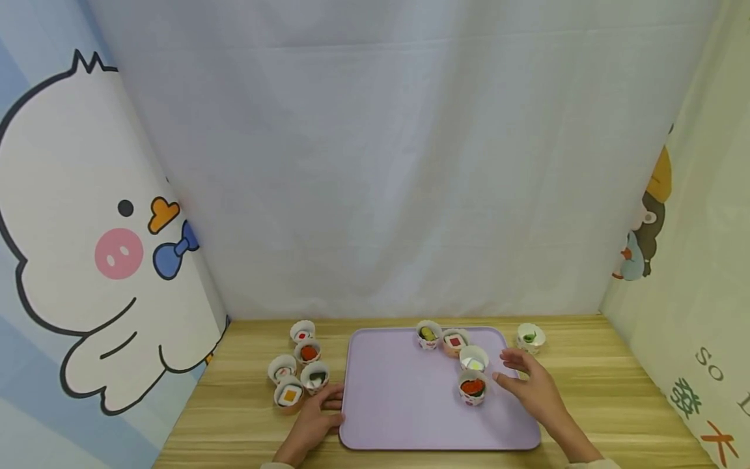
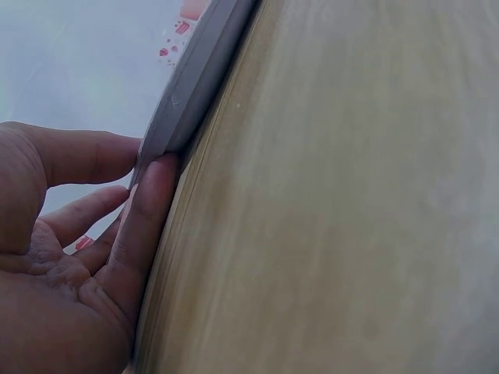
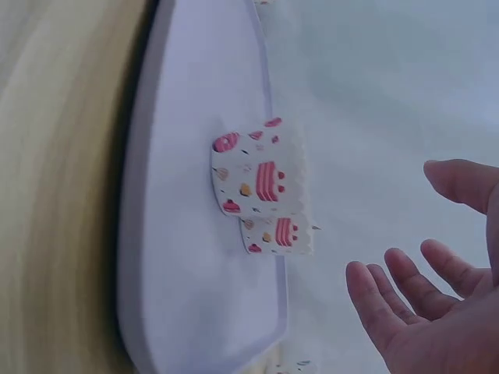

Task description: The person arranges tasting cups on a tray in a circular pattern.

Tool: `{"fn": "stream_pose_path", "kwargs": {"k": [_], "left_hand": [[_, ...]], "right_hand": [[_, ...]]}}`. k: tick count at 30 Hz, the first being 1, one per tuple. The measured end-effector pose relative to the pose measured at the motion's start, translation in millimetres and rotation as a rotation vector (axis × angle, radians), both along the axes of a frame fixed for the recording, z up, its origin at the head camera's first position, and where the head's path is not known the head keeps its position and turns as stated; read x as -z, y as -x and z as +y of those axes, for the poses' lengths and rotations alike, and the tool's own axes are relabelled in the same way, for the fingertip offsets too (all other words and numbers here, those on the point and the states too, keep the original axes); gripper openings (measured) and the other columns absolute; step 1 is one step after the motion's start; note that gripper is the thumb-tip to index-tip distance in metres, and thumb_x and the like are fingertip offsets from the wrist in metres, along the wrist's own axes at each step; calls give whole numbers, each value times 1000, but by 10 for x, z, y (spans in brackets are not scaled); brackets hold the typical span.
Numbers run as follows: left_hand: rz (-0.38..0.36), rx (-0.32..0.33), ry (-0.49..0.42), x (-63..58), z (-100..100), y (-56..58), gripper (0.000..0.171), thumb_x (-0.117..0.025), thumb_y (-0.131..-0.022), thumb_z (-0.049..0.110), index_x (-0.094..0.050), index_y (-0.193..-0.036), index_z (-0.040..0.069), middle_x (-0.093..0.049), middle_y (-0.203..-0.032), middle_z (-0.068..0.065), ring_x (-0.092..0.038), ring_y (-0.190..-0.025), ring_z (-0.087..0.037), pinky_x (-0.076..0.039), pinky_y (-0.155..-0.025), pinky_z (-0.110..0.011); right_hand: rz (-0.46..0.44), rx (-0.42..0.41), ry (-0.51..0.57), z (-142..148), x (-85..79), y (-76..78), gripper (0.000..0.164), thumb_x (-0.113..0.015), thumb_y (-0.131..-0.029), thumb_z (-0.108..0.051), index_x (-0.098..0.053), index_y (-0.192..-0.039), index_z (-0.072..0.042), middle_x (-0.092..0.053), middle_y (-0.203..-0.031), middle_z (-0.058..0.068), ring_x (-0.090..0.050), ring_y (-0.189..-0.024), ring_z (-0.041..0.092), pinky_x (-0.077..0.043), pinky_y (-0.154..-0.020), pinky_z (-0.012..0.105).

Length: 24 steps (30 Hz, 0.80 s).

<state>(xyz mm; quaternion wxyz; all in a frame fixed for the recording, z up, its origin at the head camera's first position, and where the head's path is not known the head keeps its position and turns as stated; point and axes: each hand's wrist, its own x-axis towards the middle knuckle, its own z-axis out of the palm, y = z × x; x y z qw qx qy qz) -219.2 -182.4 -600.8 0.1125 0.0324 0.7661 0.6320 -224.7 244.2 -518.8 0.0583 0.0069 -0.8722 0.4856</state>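
A lilac tray [image 1: 404, 391] lies on the table. My left hand [image 1: 316, 417] is at its left edge; in the left wrist view, thumb and fingers [image 2: 148, 202] touch the rim. My right hand [image 1: 536, 387] hovers at the tray's right side, fingers spread and holding nothing. Nearest to it is a paper cake cup [image 1: 472, 398] with a red-topped piece. Behind that are a cup [image 1: 473, 366] with a pale yellow-white piece, a cup [image 1: 454, 352] with a white piece with a red square, and a cup [image 1: 430, 345] with a yellow-green piece. Two printed cups [image 3: 253, 175] show in the right wrist view.
Left of the tray, several more cups stand close together, among them one with a red filling [image 1: 308, 352] and one with an orange square [image 1: 290, 396]. Beyond the tray's right edge is a cup [image 1: 530, 345] with a green piece. A white curtain [image 1: 375, 195] hangs behind.
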Motion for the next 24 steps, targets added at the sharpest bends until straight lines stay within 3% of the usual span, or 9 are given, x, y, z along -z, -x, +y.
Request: {"fn": "stream_pose_path", "kwargs": {"k": [4,7,11,24], "left_hand": [[-5,-8,16,42,-2,25,61,-64,-81,-6,-48,-140,-5,-56,-124,-26,-58,-102,-22,-58,-66,-36],[-5,-12,21,56,-1,33,61,-64,-81,-7,-48,-140,-5,-55,-124,-26,-58,-102,-23,-58,-65,-36],[-4,-16,18,48,2,23,61,-64,-81,-6,-48,-140,-5,-55,-124,-25,-58,-103,-23,-58,-66,-36],[-3,-25,18,51,9,20,61,-65,-80,-6,-49,-139,-3,-56,-124,-24,-58,-101,-22,-57,-65,-35]], "right_hand": [[4,14,-3,91,-87,-4,53,-74,-88,-27,-53,-131,-4,-59,-132,17,-56,-121,28,-55,-89,24],[19,32,-5,156,-138,-2,52,-72,-89,-29,-52,-132,-6,-59,-133,14,-54,-115,6,-49,-85,11],[60,44,16,219,-195,-7,52,-71,-90,-28,-52,-132,-4,-58,-133,15,-46,-104,-17,-47,-82,8],[73,95,16,382,-209,-10,56,-69,-91,-33,-50,-134,-3,-55,-134,19,-42,-100,-23,-44,-80,3]]}}
